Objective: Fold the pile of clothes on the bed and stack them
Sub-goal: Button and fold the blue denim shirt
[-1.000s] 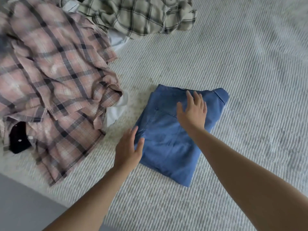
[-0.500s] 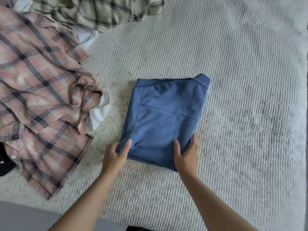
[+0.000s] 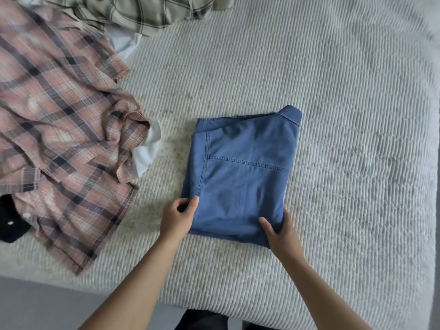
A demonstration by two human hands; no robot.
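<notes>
since half a second ago both hands have curled onto the folded blue jeans (image 3: pixel 242 172): my left hand (image 3: pixel 177 216) pinches the near-left corner, my right hand (image 3: pixel 279 231) the near-right. jeans lie straight ahead, long axis pointing away, on the bed (image 3: pixel 345 115).

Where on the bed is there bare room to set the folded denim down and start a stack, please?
The bedspread lies bare right of the folded denim, out to the bed's right edge, and beyond it toward the far side. The left is crowded: the pink plaid shirt sprawls there, with the green plaid shirt heaped behind it.
</notes>
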